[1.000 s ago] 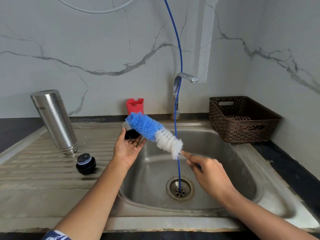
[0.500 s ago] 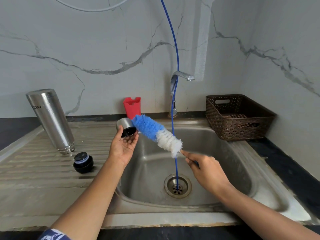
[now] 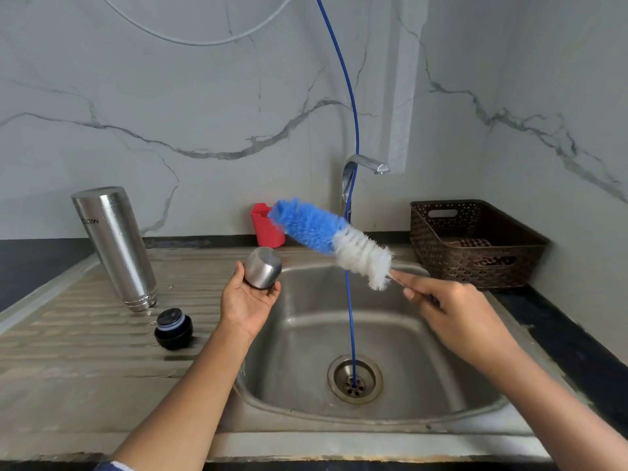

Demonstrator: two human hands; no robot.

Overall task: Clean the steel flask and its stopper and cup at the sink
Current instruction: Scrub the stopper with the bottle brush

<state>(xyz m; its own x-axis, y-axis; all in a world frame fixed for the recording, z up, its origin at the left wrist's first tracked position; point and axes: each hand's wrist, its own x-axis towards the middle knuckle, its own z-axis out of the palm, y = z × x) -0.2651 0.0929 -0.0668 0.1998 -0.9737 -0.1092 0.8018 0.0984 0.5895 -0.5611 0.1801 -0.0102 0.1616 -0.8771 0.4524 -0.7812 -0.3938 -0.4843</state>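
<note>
Bristles of the bottle brush are hovering above your left grip, which is holding the steel cup; your right grip is pinching the handle.

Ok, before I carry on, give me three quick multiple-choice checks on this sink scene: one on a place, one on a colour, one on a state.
1. Where is the stopper?
A) in the sink bowl
B) on the draining board by the flask
C) in the basket

2. What colour are the bristles of the brush?
A) blue and white
B) green and yellow
C) all red

3. How is the flask placed?
A) lying on its side
B) held in a hand
C) standing mouth down

Answers:
1 B: it sits on the ribbed board just in front of the flask.
2 A: the bristles are blue at the tip and white near the handle.
3 C: its threaded neck rests on the board.
</note>
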